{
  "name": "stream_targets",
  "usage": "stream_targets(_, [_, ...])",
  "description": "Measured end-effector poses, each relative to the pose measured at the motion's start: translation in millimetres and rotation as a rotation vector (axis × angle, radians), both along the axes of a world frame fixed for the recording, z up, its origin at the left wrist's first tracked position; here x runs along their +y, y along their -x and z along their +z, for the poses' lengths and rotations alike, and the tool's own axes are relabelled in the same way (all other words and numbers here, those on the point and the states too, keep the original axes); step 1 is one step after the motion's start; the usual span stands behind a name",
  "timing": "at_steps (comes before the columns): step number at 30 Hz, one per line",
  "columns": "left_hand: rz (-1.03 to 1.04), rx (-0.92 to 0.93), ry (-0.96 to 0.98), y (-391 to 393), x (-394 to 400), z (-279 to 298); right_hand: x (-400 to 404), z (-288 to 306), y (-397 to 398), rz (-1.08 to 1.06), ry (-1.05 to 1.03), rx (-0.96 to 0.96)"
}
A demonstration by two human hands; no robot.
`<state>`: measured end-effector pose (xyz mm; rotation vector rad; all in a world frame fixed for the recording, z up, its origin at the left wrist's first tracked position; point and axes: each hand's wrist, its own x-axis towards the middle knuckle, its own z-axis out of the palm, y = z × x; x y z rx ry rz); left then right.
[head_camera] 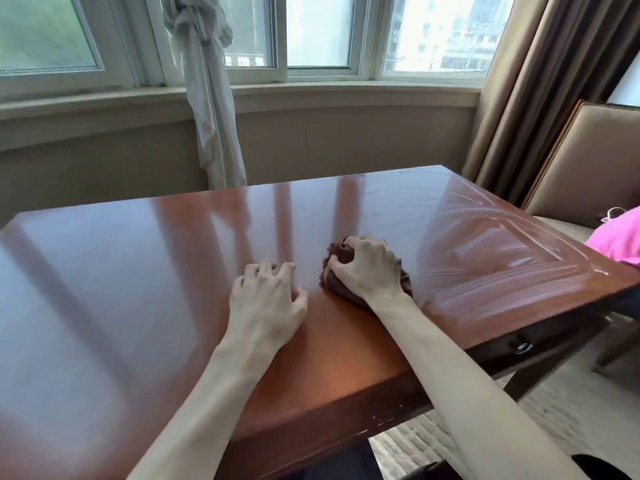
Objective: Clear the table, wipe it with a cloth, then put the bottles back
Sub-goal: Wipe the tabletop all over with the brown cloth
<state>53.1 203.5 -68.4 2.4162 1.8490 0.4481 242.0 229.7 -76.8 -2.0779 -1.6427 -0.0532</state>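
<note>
On the counter (121,289), near its middle, the right hand (367,268) had its grip bunched tight round the cloth (337,282), fingers curled over the dark brown wad and pressing it down onto the wood. Just beside the cloth, toward the person's left, the left hand (268,296) rested on the counter with its fingers clawed, tips touching the surface, holding nothing. Out past the cloth, toward the right-hand corner, pale curved wipe streaks (502,258) fanned across the gloss, so that side looked done. Left of the cloth the wood showed only window reflections and no streaks, so by my reading that half was yet to be wiped. No bottles were anywhere in view, which suggests the clearing step was finished; where they were put could not be told. Beyond the streaked corner stood a chair (585,168) with something pink (620,237) on its seat. Judging from all that: clearing done, wiping roughly halfway, and the bottles' return not yet started.
</note>
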Motion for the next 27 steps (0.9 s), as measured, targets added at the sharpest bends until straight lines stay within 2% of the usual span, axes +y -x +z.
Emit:
stream_targets(6, [-0.014, -0.01, 0.033, -17.4, 98.8, 0.8, 60.1, -2.6, -25.0, 0.043, 0.015, 0.015])
stream_targets(13, [-0.003, 0.0, 0.031, -30.5, 219.8, -24.5, 229.0, -1.1, -77.1, -0.023, -0.008, 0.039])
stream_targets(20, [0.039, -0.041, 0.039, -34.4, 250.5, -45.3, 383.4, -7.4, -113.1, -0.116, -0.045, 0.014])
stream_targets(23, [0.044, -0.036, 0.062, -34.3, 252.2, -44.9, 391.2, -10.9, -104.0, -0.123, -0.044, 0.0])
stream_targets(27, [0.036, -0.037, 0.089, -34.7, 250.5, -41.6, 335.8, -11.5, -72.1, 0.055, -0.004, 0.013])
